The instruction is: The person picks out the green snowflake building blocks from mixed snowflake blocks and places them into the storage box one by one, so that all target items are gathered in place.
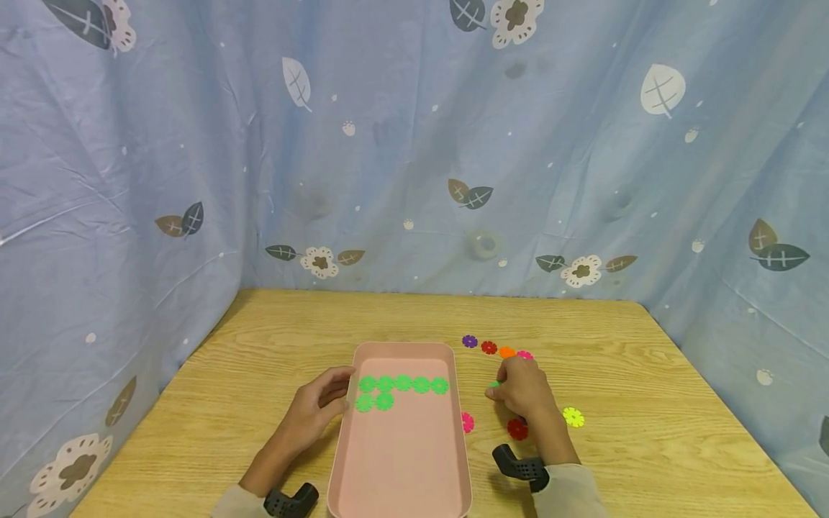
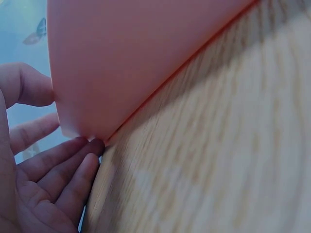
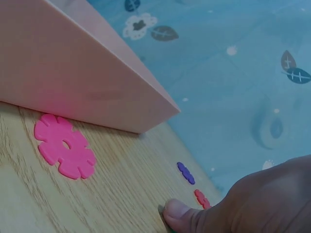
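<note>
A pink rectangular tray [image 1: 404,460] lies lengthwise on the table between the hands. Inside, several green flower-shaped plastic discs [image 1: 404,383] form a row across the far part, with two more below at the left. My left hand [image 1: 314,410] touches the tray's left side; in the left wrist view its fingers [image 2: 73,174] lie loosely against the outer wall. Right of the tray, my right hand [image 1: 526,388] pinches a green disc [image 1: 495,385] at the tabletop, mostly hidden under the fingers. Only the thumb [image 3: 177,208] and a green sliver show in the right wrist view.
Beyond the right hand lie a purple disc [image 1: 469,341], a red disc [image 1: 488,347], an orange disc [image 1: 507,352] and a pink disc [image 1: 525,355]. Nearer are another pink disc [image 3: 65,145] beside the tray, a dark red disc [image 1: 517,429] and a yellow disc [image 1: 573,417].
</note>
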Demonstrator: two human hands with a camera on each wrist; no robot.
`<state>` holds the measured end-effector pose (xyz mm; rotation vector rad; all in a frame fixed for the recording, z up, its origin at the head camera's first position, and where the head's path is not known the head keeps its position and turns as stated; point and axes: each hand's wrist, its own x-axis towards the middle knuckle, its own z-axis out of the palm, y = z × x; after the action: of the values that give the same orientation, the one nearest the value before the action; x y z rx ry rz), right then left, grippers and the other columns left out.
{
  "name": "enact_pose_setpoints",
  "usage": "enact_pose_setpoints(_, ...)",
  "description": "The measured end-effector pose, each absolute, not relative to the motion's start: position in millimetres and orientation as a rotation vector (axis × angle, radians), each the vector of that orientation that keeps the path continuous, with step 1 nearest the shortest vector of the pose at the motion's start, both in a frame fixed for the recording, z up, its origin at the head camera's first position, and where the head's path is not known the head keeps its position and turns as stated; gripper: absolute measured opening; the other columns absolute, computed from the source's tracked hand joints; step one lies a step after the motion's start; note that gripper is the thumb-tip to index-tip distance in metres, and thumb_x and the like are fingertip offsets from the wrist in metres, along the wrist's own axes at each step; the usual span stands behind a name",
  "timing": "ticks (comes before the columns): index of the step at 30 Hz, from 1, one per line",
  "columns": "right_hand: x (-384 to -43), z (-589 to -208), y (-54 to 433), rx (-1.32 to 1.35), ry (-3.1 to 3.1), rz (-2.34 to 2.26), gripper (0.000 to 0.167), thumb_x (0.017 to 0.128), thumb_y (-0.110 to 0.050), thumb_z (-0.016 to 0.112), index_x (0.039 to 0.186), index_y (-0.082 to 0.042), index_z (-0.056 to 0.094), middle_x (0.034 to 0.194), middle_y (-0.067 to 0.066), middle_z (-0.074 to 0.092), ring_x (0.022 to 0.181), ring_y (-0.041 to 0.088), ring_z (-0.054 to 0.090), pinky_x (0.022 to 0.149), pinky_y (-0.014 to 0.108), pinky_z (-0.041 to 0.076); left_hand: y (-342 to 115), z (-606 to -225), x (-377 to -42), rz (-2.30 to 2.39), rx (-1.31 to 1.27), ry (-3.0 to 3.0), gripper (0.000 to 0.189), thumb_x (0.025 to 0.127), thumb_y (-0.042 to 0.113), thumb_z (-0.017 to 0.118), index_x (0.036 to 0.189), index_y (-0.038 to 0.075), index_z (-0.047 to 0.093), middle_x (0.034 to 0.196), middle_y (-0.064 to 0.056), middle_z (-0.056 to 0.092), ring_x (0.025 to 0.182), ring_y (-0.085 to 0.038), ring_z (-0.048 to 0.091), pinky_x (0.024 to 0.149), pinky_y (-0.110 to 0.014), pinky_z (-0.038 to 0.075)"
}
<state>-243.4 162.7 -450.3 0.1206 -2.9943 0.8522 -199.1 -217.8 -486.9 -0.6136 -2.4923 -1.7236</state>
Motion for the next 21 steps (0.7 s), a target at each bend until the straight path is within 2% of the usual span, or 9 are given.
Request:
enact_pose_setpoints(7, -244.6, -449.6, 160.6, 0.157, -2.964, 0.889, 0.021, 0.081, -0.013, 0.085, 0.075, -0.006, 0.066, 0.070, 0.002, 0.057, 0.068, 0.020, 0.051, 0.058, 0.030, 0.045, -218.2, -487.1, -199.8, -1.720, -0.624, -2.475, 0.050, 0.094, -0.001, 0.059, 0.143, -0.004, 0.049, 0.139, -0.023, 0.057, 0.126, -0.038, 0.058, 0.107, -0.036, 0.050)
enact_pose_setpoints(13, -244.8, -447.7, 160.1, 0.205, -2.910, 0.938, 0.014, 0.086, -0.005, 0.078, 0.076, -0.006, 0.067, 0.071, 0.001, 0.059, 0.066, 0.018, 0.050, 0.057, 0.030, 0.044, -217.2, -487.8, -200.3, -1.716, -0.641, -2.458, 0.049, 0.094, -0.002, 0.058, 0.142, -0.005, 0.049, 0.138, -0.024, 0.057, 0.126, -0.040, 0.058, 0.108, -0.044, 0.049)
enact_pose_setpoints(19, -244.8, -448.3, 155.4, 0.175, -2.864, 1.022, 0.004, 0.087, -0.004, 0.075, 0.088, -0.004, 0.071, 0.077, 0.005, 0.065, 0.067, 0.018, 0.056, 0.057, 0.030, 0.047, -217.4, -487.9, -200.0, -1.733, -0.624, -2.451, 0.049, 0.094, -0.002, 0.058, 0.142, -0.005, 0.050, 0.139, -0.024, 0.056, 0.127, -0.039, 0.058, 0.108, -0.046, 0.048)
enact_pose_setpoints(21, -245.3, -448.5, 152.1, 0.149, -2.832, 1.073, 0.007, 0.087, -0.004, 0.075, 0.094, -0.003, 0.073, 0.081, 0.007, 0.067, 0.069, 0.018, 0.057, 0.058, 0.029, 0.048, -218.1, -488.2, -199.7, -1.732, -0.623, -2.455, 0.049, 0.095, -0.001, 0.058, 0.142, -0.005, 0.049, 0.140, -0.024, 0.056, 0.128, -0.039, 0.057, 0.109, -0.045, 0.048)
